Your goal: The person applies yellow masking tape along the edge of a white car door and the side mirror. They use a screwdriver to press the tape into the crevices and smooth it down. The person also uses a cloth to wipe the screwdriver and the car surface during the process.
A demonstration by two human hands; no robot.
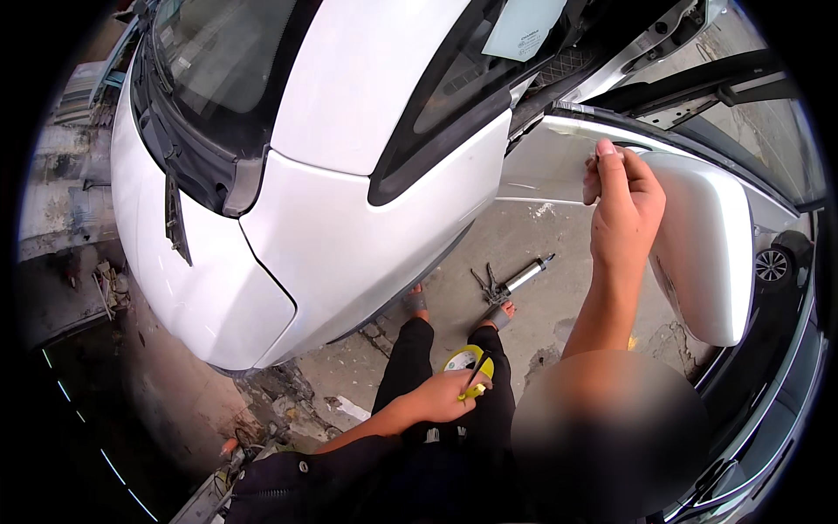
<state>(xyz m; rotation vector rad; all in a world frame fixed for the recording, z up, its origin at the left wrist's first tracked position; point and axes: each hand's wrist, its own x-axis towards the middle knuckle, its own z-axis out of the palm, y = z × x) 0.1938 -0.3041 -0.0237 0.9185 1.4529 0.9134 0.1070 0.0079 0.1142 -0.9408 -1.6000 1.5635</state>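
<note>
Low at the centre, my left hand (448, 396) is closed around a thin dark tool and a small yellow piece. A yellow-rimmed roll of tape (487, 361) shows just behind that hand, over my leg. Farther out, my right hand (622, 183) is raised in front of the white car door (546, 157), beside the side mirror housing (710, 242). Its thumb and fingers are pinched together; whether something small is between them cannot be told. The white car body (353, 229) fills the left and middle, with a black-edged side quarter window (445, 124).
A caulking gun (524, 278) lies on the concrete floor (452, 262) by my feet. The door stands open on the right. A dark car (785, 354) is along the right edge. Rubble and cables (245, 452) lie at the lower left.
</note>
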